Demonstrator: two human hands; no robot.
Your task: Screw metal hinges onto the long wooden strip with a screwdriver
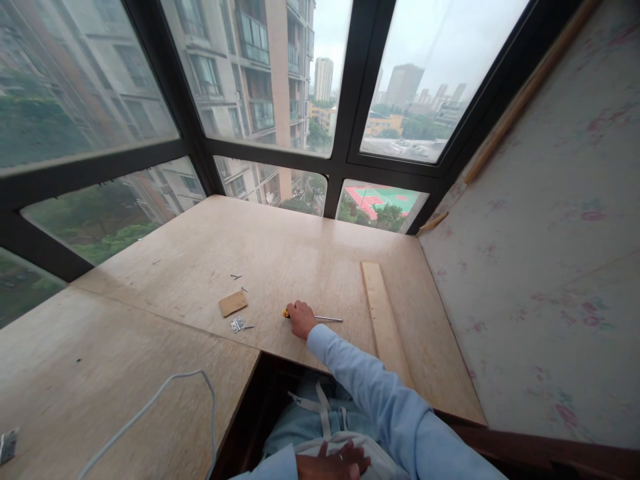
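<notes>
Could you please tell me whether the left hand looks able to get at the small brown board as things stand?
Probably yes: the left hand looks empty, and nothing covers the small brown board; the right hand, closed around the screwdriver, is off to its right.

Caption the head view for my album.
Right hand grasping a screwdriver between a metal hinge and a wooden plank.

"Light source?"
"Cloudy daylight through the windows, with a pale sheen on the worktop."
"Sharpness?"
"Soft at the 2 side edges; the patterned wall looks smeared, stretched."
</notes>
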